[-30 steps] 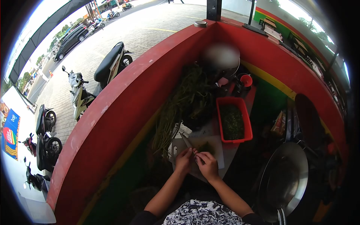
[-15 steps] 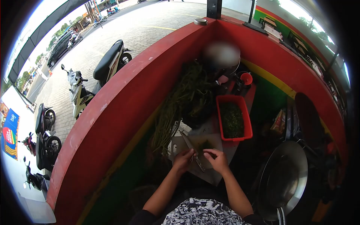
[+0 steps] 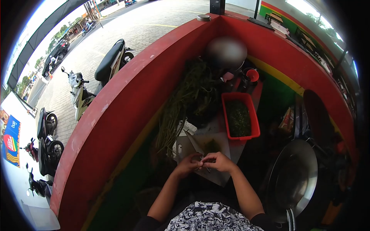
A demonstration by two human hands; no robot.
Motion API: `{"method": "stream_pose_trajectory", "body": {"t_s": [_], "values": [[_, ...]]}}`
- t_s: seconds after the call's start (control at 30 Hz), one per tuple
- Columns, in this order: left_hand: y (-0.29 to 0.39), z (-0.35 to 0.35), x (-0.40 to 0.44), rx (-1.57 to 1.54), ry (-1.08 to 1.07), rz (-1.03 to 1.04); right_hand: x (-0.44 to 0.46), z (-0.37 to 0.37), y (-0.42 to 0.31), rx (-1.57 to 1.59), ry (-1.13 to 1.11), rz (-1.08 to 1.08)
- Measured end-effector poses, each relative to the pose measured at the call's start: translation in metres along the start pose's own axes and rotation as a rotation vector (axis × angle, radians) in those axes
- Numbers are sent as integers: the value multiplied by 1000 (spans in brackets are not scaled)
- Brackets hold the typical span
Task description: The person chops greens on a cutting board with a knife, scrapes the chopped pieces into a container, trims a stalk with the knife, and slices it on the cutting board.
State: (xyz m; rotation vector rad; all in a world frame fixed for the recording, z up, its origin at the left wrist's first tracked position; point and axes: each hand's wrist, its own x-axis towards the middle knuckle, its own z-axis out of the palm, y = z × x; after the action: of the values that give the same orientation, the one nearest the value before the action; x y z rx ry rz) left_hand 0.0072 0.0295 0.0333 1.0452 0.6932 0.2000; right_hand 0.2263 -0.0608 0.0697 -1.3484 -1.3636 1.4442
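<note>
In the head view, the left hand (image 3: 188, 164) and right hand (image 3: 219, 162) came together at the fingertips above the near part of the cutting board (image 3: 185, 147), fingers bent and drawn nearly closed; whatever they pinched, if anything, was too small to tell. The knife (image 3: 194, 144) showed over the board just beyond them, its long axis slanting from a tip at far left toward near right, where the hands mostly hid its handle end. The left hand was nearer the blade. Chopped greens (image 3: 211, 145) lay right of it, ahead of the right hand.
</note>
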Motion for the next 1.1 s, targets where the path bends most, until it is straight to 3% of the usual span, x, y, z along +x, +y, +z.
{"method": "stream_pose_trajectory", "body": {"t_s": [0.03,0.1,0.2,0.33,0.4,0.5,0.57,0.77,0.9,1.1], "values": [[-1,0,-2,22,-13,-8,-2,1,1,0,-1,0],[-1,-1,-4,47,-28,-11,-4,2,-2,70,-100,204],[-2,-1,-7,138,-100,0,-13,8,-12,-153,-81,66],[2,4,-14,279,-121,78,-20,16,14,-90,-42,60],[6,10,-22,354,-101,112,-25,20,15,-214,29,138],[9,12,-26,546,-35,245,-29,27,9,-274,133,156],[5,7,-29,803,-13,446,-32,27,4,-245,184,180],[22,6,-41,799,51,387,-35,21,-24,-254,236,229],[20,3,-40,844,85,446,-30,18,-22,-321,252,158],[11,2,-38,825,152,351,-27,4,-17,-360,264,90]]}}
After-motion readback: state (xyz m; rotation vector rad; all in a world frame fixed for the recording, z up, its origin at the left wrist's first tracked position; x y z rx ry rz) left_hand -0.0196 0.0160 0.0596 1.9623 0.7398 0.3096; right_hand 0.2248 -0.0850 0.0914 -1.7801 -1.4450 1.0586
